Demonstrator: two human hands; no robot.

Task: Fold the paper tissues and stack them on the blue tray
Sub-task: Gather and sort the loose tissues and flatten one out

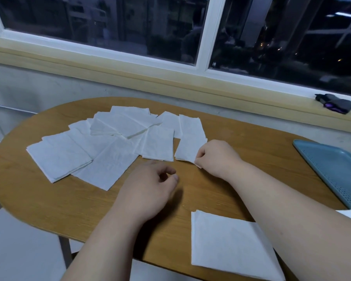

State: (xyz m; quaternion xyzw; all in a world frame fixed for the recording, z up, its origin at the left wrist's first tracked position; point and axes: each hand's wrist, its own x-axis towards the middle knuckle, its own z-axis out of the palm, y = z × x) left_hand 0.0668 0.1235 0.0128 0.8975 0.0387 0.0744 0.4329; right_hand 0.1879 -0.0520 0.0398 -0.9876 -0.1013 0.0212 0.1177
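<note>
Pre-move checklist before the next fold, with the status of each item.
1. Right hand pinches a corner of the tissue: ok.
2. Left hand is free and holds nothing: ok.
3. Only a single sheet is pinched: cannot tell.
4. Bare table in front for folding: ok.
5. Blue tray in view on the right: ok.
6. Near tissue stacked on the tray: not ok, it lies on the table beside the right forearm.
</note>
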